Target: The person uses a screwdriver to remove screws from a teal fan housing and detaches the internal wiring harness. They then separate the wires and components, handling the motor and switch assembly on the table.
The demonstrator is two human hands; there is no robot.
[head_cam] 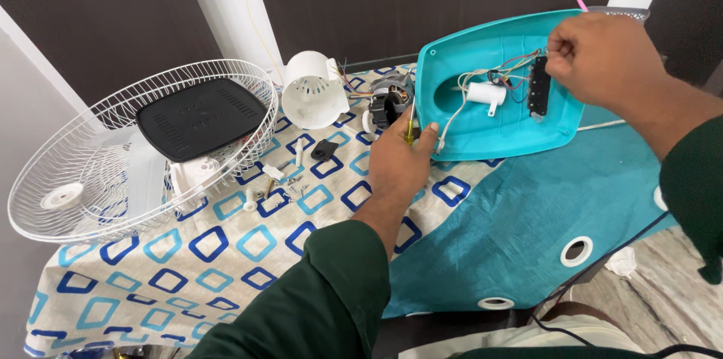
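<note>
Our left hand point(398, 163) is gripping the teal fan base point(482, 129) edge; our right hand point(602, 54) is pinching its wires point(520, 61).

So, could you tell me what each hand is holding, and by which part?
Left hand steadies the teal base by its lower rim, a screwdriver tucked in its fingers. Right hand pinches the wires above the black switch block.

Head-worn view, close, downward onto table point(226, 253)
</note>
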